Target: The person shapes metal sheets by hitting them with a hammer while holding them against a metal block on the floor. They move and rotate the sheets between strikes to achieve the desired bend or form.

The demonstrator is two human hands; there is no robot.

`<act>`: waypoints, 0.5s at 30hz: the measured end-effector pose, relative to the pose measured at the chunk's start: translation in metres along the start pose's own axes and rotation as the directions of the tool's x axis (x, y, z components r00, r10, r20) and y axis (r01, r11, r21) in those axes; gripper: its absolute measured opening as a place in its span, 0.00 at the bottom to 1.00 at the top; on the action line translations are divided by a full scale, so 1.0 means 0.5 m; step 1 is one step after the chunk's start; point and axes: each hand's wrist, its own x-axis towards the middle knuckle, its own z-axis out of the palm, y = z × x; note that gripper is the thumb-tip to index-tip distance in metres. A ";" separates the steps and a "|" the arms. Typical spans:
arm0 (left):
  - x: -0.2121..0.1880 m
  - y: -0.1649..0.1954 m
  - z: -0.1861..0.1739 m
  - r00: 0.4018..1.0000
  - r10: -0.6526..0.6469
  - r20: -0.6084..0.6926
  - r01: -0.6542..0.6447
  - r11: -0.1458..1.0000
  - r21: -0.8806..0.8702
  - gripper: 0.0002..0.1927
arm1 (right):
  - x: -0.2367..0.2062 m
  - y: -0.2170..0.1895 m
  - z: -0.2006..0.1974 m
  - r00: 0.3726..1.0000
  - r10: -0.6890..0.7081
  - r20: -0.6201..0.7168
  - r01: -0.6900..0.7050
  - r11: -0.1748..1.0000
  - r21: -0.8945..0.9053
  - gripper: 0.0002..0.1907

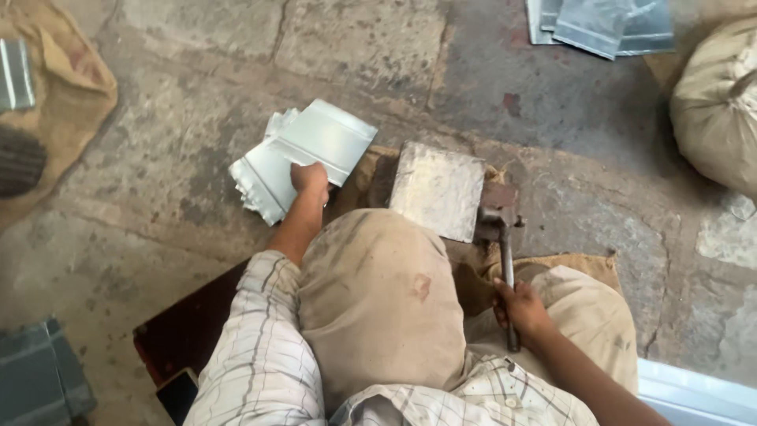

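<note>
1. At the far left a burlap sack (75, 87) lies open on the stone floor (197, 47), with a grey sheet (16, 75) resting on it.
2. Low at the left sits a dark stack of sheets (39, 379).
3. My left hand (309, 178) is closed on the near edge of the top sheet (319, 142) of a fanned pile (256, 185).
4. My knee (378, 300) rises between my arms and hides the ground below the pile.
5. Just right of the pile stands a worn metal block (438, 189).
6. My right hand (520, 308) is wrapped tight round the hammer (505, 260); its head rests beside the block's right edge.
7. More sheets (599, 24) lie at the top right, and a full sack (717, 102) is beside them; its contents are hidden.
</note>
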 end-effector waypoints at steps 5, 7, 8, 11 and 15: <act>0.029 0.081 -0.022 0.996 0.094 -0.003 -0.094 0.994 0.064 0.25 | 0.050 -0.006 0.012 1.000 -0.003 0.013 0.001 0.987 0.163 0.10; 0.042 0.124 -0.069 0.966 0.225 0.129 -0.228 0.974 0.004 0.19 | 0.065 -0.020 0.026 1.000 0.027 0.004 -0.027 0.987 0.160 0.09; 0.044 0.150 -0.096 0.900 0.378 0.215 -0.370 0.926 -0.078 0.16 | 0.074 -0.023 0.032 0.999 0.038 0.003 -0.038 0.987 0.159 0.09; 0.027 0.264 -0.173 0.840 0.418 0.346 -0.402 0.908 -0.119 0.14 | 0.087 -0.039 0.047 0.997 0.065 0.050 -0.073 0.978 0.196 0.10; -0.089 0.433 -0.235 0.825 0.487 0.285 -0.560 0.770 0.306 0.13 | 0.093 -0.055 0.062 0.991 0.072 0.111 -0.103 0.946 0.306 0.08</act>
